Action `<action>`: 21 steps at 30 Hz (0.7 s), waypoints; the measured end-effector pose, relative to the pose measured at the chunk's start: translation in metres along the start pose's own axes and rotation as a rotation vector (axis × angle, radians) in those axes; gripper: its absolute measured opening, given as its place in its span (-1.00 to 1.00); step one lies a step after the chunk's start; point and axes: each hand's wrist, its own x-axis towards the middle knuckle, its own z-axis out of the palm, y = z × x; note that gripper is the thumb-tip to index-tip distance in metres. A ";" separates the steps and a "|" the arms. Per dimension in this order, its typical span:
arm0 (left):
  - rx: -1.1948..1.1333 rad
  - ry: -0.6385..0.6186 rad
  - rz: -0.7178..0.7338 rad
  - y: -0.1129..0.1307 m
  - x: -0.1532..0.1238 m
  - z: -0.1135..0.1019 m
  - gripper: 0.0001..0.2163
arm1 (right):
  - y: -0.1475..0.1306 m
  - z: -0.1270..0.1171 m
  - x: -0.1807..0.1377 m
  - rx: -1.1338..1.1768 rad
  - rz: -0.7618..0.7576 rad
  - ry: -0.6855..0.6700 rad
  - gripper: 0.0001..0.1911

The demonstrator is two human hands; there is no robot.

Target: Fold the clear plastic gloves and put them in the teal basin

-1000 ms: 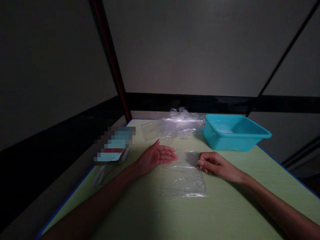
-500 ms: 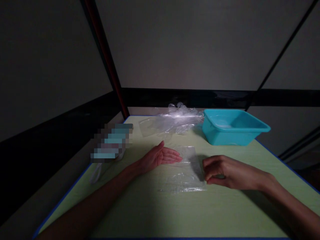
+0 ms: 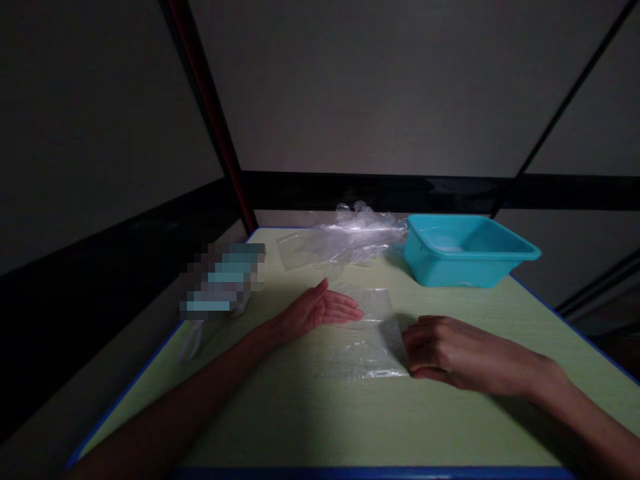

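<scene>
A clear plastic bag (image 3: 373,340) lies flat on the light green table (image 3: 300,427), with some creases near its lower edge. My left hand (image 3: 323,311) rests on its side over the upper left part of the bag, fingers stretched out together and thumb raised. At the bag's right edge, close to the lower right corner, my right hand (image 3: 443,353) has its fingers curled and pinched on the film. The fingertips are partly hidden behind the knuckles.
Crumpled clear plastic bags (image 3: 355,237) are heaped at the back of the table. A turquoise plastic basin (image 3: 465,270) stands at the back right. On the left is a blurred-out object (image 3: 220,283) with a white strap (image 3: 191,343). Blue edging runs around the tabletop.
My right hand has moved slightly down, its fingers closing nearer the bag's lower right corner. My left hand keeps its pose. The whole view has shifted a little.
</scene>
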 end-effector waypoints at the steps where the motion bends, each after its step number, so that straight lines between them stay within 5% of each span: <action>1: 0.000 -0.003 0.002 0.000 0.000 0.000 -0.46 | -0.001 0.000 0.001 -0.031 -0.004 -0.004 -0.78; 21: 0.060 0.079 -0.025 0.001 -0.001 0.004 -0.47 | -0.016 0.013 0.000 -0.399 -0.062 0.096 -0.77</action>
